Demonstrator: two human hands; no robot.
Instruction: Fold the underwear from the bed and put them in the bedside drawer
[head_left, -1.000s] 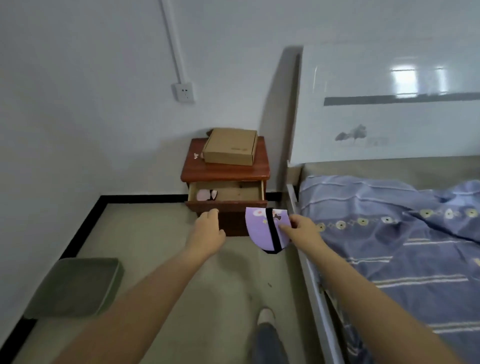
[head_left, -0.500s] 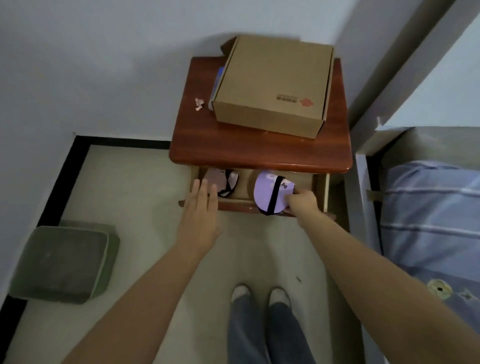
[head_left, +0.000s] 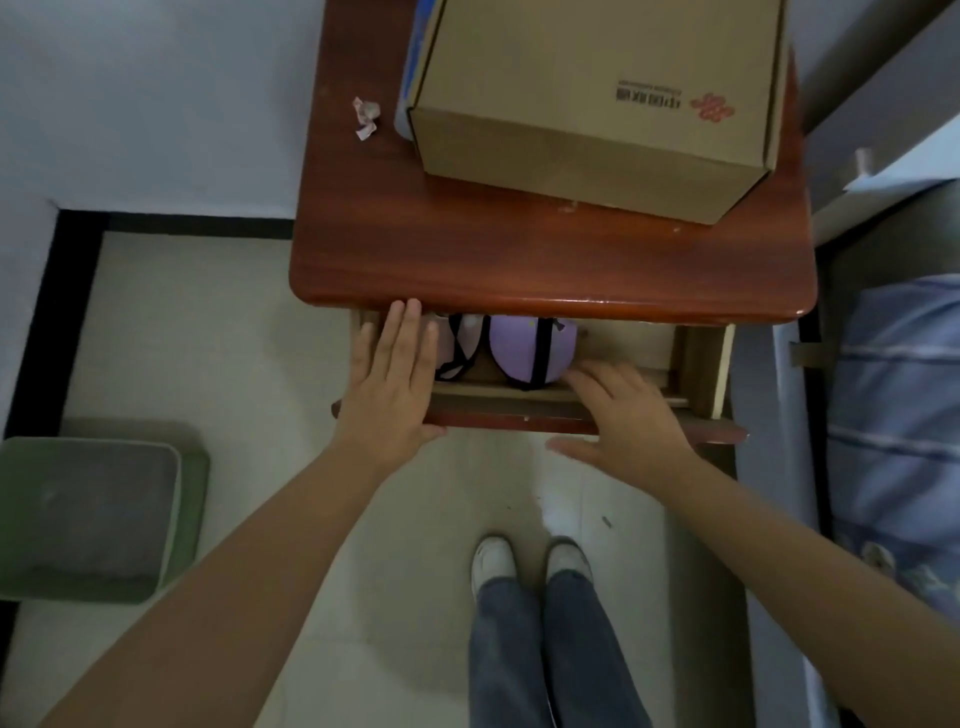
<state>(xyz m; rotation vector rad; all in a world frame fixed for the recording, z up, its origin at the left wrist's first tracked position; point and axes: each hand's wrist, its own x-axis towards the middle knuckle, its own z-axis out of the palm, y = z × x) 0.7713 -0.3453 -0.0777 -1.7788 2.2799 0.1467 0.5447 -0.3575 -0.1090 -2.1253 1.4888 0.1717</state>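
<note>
The bedside drawer (head_left: 696, 364) is pulled partly out under the red-brown nightstand top (head_left: 519, 260). Inside it lies a folded purple underwear (head_left: 514, 348) with black trim, and to its left a pink one (head_left: 460, 345) with black edging, partly hidden. My left hand (head_left: 395, 379) rests flat, fingers spread, over the drawer's left front edge. My right hand (head_left: 628, 421) lies open on the drawer front, just right of the purple piece, holding nothing.
A cardboard box (head_left: 597, 88) and a crumpled scrap of paper (head_left: 366, 118) sit on the nightstand. A green bin (head_left: 93, 514) stands on the floor at the left. The bed with striped blue bedding (head_left: 898, 426) is at the right. My shoes (head_left: 530, 566) are below.
My right hand carried the purple underwear from beside the bed into the drawer and let it go. Both hands now lie on the drawer front, and my head has leaned closer.
</note>
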